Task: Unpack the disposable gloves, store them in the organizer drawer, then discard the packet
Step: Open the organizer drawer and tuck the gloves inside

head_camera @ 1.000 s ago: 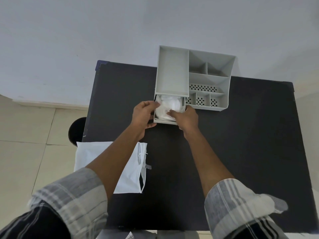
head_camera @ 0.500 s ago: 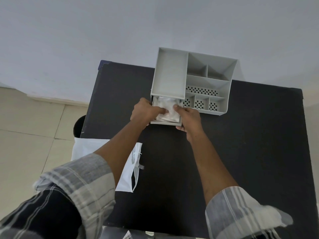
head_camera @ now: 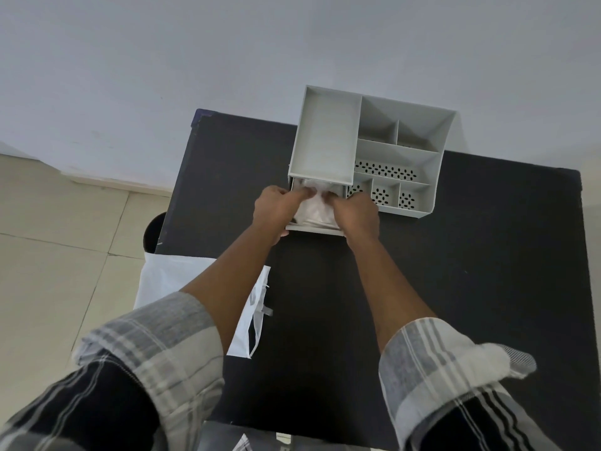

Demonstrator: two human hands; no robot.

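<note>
On the black tabletop (head_camera: 471,288), against the wall, stands the grey organizer (head_camera: 374,148) with its drawer (head_camera: 312,227) pulled out toward the person. The white packet (head_camera: 182,281) lies flat at the tabletop's left edge, partly overhanging, above a dark bin (head_camera: 153,232) on the floor. The gloves (head_camera: 313,208) sit bunched in the drawer, with the left hand (head_camera: 273,211) and right hand (head_camera: 356,214) curled over them, fingertips pressing the wad down. The loose plastic could spring up and jam under the tray when the drawer closes. Nothing else blocks the drawer.
</note>
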